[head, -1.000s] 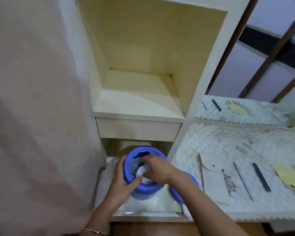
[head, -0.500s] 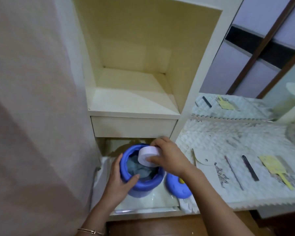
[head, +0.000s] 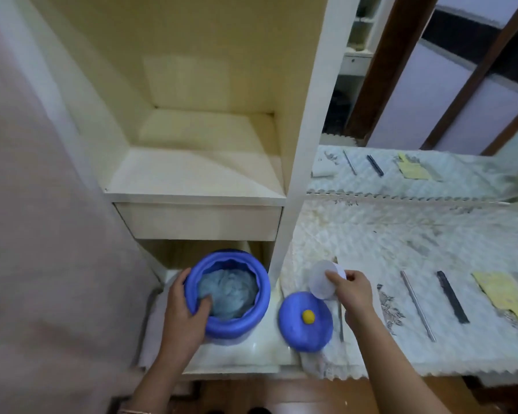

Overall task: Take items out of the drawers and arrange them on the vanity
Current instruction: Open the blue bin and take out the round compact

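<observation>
Jar (head: 323, 279), likely light and slick, pinched at its rim by right hand (head: 352, 292); left hand (head: 183, 312) clasps pot (head: 237, 324) at nine o'clock.

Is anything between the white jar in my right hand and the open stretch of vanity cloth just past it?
Nothing visible. The right hand holds the white jar above the blue lid; the vanity cloth beyond it lies bare, and the metal stick lies further right.
</observation>
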